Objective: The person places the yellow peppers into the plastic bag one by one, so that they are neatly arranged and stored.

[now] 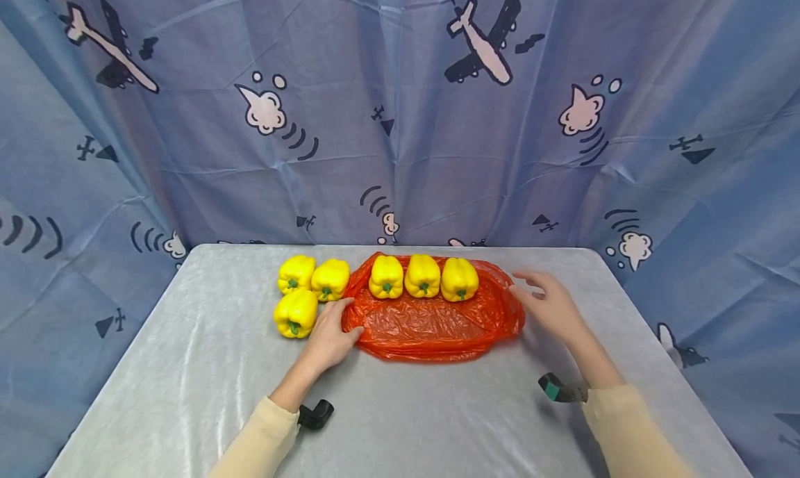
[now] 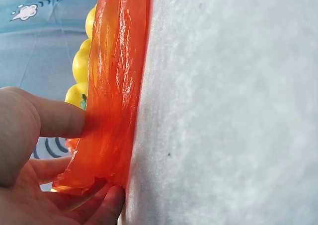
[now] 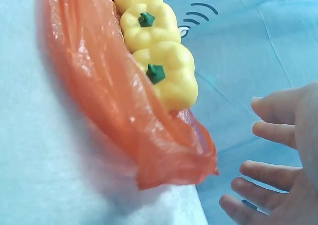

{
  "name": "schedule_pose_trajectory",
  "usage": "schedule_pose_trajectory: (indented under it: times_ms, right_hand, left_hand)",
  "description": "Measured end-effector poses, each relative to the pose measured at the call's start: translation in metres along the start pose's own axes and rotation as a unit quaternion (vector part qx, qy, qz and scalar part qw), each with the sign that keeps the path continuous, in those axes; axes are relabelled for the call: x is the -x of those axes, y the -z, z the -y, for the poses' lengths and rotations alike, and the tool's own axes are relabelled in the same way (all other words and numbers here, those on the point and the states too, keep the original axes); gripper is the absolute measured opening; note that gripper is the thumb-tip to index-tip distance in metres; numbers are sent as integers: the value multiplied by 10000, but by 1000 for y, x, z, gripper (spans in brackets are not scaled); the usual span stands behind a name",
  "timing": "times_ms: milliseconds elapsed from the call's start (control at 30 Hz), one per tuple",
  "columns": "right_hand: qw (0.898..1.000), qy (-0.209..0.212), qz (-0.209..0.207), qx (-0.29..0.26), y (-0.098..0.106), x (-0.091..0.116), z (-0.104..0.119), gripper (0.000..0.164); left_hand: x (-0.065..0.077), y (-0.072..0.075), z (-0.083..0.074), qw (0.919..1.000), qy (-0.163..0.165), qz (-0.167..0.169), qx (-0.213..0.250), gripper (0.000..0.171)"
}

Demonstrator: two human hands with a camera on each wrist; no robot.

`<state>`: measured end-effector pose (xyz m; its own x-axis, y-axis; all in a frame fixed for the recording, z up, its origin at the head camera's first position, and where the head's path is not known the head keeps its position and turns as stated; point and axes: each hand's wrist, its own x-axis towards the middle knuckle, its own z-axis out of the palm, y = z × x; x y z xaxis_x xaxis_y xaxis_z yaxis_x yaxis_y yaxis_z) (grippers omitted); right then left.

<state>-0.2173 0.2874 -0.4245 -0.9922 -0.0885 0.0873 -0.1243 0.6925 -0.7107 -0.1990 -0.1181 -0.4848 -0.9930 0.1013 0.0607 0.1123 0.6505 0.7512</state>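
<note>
A red plastic bag [image 1: 431, 339] lies spread on the table with its mouth open upward. Three yellow bell peppers [image 1: 422, 276] stand in a row along the bag's far side. At the bag's left end is my left hand [image 1: 331, 335], thumb and fingers spread apart at its edge; in the left wrist view the thumb meets the red film [image 2: 112, 111] and some fingertips lie behind it. My right hand [image 1: 550, 308] hovers just off the right end with fingers apart, holding nothing. The right wrist view shows this hand [image 3: 278, 165] clear of the bag's crumpled end [image 3: 174, 165].
Three more yellow bell peppers [image 1: 296, 313] sit grouped left of the bag, one right beside my left hand. A pale cloth covers the table [image 1: 431, 422]. Behind its far edge hangs a blue curtain [image 1: 400, 117] printed with airplanes.
</note>
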Motion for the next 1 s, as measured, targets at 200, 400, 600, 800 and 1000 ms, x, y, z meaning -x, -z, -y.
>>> schedule_pose_trajectory:
  times_ms: [200, 400, 600, 800, 1000]
  right_hand:
    - [9995, -101, 41, -311, -8, 7, -15, 50]
    - [9985, -139, 199, -500, -21, 8, -30, 52]
    - [9981, -211, 252, -518, -28, 7, -35, 51]
    - [9975, -158, 353, -585, -35, 6, -37, 48]
    - [9976, -142, 473, -493, -37, 6, -37, 48]
  left_hand:
    - [0, 0, -1, 10000, -4, 29, -38, 59]
    - [0, 0, -2, 10000, -25, 7, -55, 58]
    - [0, 0, -2, 10000, -23, 2, 2, 58]
    - [1, 1, -3, 10000, -42, -15, -65, 59]
    - [4, 5, -8, 9992, -34, 5, -394, 63]
